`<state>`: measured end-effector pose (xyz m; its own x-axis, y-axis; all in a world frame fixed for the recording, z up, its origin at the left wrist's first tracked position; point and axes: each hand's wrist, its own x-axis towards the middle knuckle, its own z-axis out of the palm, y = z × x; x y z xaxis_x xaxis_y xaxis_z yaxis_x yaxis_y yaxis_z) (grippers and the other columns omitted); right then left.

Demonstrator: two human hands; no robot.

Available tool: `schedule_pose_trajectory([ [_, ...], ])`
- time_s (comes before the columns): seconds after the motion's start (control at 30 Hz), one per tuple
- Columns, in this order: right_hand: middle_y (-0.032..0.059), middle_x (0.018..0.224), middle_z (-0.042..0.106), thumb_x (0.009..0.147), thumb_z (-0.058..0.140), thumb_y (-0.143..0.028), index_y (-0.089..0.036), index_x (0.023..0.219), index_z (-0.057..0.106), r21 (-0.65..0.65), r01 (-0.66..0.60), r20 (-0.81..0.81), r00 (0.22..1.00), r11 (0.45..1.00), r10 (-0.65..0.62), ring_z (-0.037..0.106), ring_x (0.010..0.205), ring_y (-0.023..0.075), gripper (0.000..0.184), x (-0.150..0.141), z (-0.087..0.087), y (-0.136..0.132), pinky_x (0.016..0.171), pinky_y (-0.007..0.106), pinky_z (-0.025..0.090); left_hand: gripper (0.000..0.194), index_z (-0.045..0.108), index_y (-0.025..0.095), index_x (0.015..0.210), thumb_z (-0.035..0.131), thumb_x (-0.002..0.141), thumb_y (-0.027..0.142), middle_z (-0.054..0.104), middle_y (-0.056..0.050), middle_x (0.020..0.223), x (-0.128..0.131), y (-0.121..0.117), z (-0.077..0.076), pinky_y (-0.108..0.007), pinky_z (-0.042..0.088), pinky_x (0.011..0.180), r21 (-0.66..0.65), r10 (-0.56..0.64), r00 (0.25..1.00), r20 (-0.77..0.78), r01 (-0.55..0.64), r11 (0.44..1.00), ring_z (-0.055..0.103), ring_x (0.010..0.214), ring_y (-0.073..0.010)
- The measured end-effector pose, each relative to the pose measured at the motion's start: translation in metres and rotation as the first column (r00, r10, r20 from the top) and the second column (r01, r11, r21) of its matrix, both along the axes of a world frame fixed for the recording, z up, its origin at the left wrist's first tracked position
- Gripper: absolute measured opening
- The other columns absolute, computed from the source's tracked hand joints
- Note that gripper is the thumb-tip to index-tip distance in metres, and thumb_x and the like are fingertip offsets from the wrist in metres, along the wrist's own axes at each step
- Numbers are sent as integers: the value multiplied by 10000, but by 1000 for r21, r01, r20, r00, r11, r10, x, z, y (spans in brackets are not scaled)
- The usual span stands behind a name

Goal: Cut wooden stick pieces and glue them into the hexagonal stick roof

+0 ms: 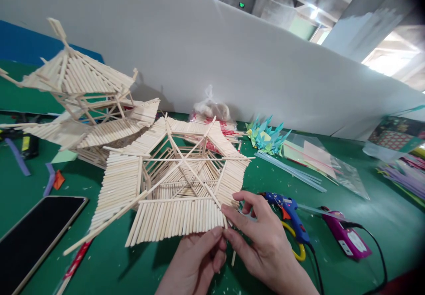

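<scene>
Touching the stick model (179,217) on the counter (113,273), the right hand (268,235) has its fingers pinching a stick (225,222) at the model's near-right corner; the left hand (199,259) has fingers together there, hold unclear.

Left hand (202,253): thumb laid over curled fingers, tip just beside the right thumb
Right hand (262,230): thumb and index parted, both pointing left
Wrists (295,270): bare, low in view
</scene>
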<state>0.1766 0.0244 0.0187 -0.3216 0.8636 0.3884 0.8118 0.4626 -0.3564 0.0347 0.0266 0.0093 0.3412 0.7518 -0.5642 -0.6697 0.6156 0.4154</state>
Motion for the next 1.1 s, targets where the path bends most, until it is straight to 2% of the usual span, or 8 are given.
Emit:
schedule_pose_trajectory([
  [0.17,92,1120,443,790,544,-186,-222,1154,513,-31,-19,-88,996,999,16,470,869,201,368,1,-5,-1,696,342,469,71,681,186,612,739,587,154,573,43,561,2,2,2,-223,466,635,33,-15,1000,-17,15,999,505,586,-108],
  [0.33,74,1122,412,799,544,-165,-238,1153,489,-6,-33,-179,983,999,31,457,860,179,365,2,-9,-1,710,326,461,97,660,194,577,754,562,177,562,52,516,0,3,5,-208,437,573,50,-51,996,-68,54,997,507,554,-109],
  [0.57,69,1106,405,791,538,-126,-237,1092,536,-14,-40,-192,981,999,37,462,807,159,321,1,-10,-1,674,316,461,136,655,188,489,719,602,229,566,30,493,-2,2,-1,-217,426,565,94,-94,989,-116,106,990,475,504,-112],
  [0.9,77,1119,412,767,539,-125,-238,1101,540,-40,-64,-193,980,997,55,477,862,178,353,1,-4,-1,710,324,467,69,709,173,589,721,631,226,600,22,527,-2,0,-11,-189,440,602,94,-148,983,-106,158,983,482,503,-87],
  [1.0,79,1122,412,759,535,-119,-236,1102,537,-46,-75,-192,979,996,65,477,863,180,363,1,-2,-2,709,327,468,65,712,185,599,737,615,242,594,30,519,-1,0,-10,-186,440,584,91,-139,984,-107,149,985,483,486,-84],
  [1.1,79,1127,406,751,534,-107,-232,1113,527,-55,-80,-188,980,995,69,471,865,181,383,1,-2,-3,711,335,465,114,683,195,523,743,602,250,576,38,500,0,0,-6,-194,438,571,105,-120,988,-92,130,986,488,478,-88],
])
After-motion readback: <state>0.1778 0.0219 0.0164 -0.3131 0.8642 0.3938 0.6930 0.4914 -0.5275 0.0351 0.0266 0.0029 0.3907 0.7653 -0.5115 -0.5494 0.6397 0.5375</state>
